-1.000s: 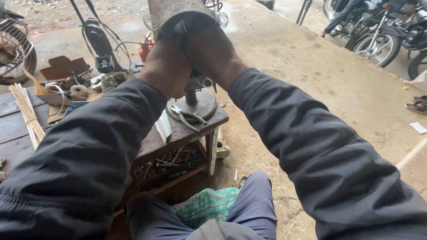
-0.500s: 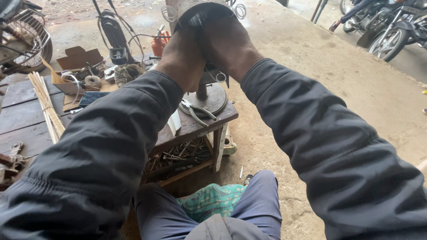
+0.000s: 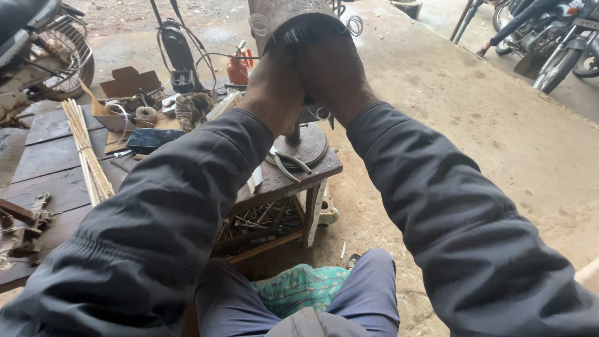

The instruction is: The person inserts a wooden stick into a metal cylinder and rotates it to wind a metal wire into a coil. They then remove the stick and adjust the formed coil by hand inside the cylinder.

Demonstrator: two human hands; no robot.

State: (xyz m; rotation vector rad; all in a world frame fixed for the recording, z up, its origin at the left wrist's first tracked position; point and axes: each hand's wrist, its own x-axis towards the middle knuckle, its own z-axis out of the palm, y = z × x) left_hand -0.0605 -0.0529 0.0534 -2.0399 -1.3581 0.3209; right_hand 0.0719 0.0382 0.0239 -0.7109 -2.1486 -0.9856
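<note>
Since the earlier frame both arms have lifted slightly and the view has dropped, showing more of the wooden table (image 3: pixel 284 181) and its round metal stand (image 3: pixel 307 145). The left hand (image 3: pixel 274 87) and right hand (image 3: pixel 334 72) press together, clasped around the lower end of a grey metal cylinder (image 3: pixel 284 15) at the far centre. Thin wire coils (image 3: pixel 355 25) stick out beside it.

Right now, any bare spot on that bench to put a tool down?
Bare planks lie left of the stick bundle, up to the scrap metal. The small table holds a round base and pliers. Around the cardboard box and twine spool it is crowded.
</note>
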